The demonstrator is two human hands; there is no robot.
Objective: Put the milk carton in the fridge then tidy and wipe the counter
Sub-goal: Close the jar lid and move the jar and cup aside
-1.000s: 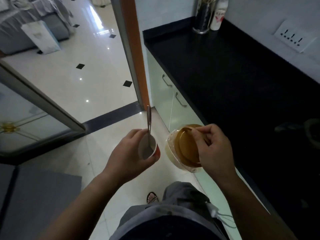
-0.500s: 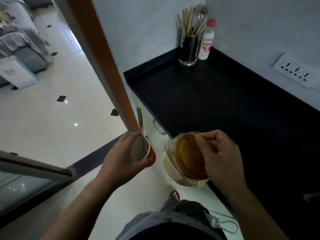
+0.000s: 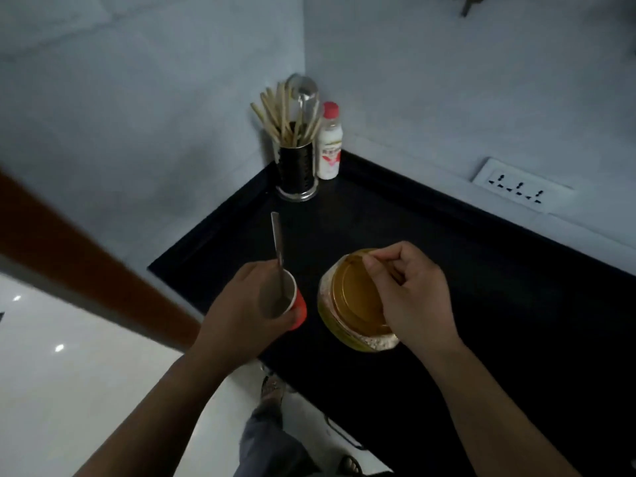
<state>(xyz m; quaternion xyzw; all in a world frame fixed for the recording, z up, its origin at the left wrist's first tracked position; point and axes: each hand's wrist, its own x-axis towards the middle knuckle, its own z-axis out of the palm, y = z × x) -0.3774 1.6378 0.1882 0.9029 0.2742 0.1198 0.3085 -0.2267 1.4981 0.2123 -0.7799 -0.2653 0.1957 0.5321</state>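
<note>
Glossy white floor (image 3: 69, 373) and a brown door frame (image 3: 86, 256) fill the left. Next, the left grip (image 3: 237, 315) curls round a paper cup (image 3: 299, 309), red outside, with a metal spoon (image 3: 277, 242) standing in it, over the black table (image 3: 481, 287) edge. In the far corner stand a chopstick holder (image 3: 296, 170) and a white, pink-capped bottle (image 3: 329, 149); its red label is unreadable. The right grip (image 3: 413, 294) pinches the amber lid of a tilted clear jar (image 3: 351, 301) with pale grains inside. A socket (image 3: 519, 189) sits on the right wall.

white bottle (image 3: 329, 146) label blurred, no text legible
</note>
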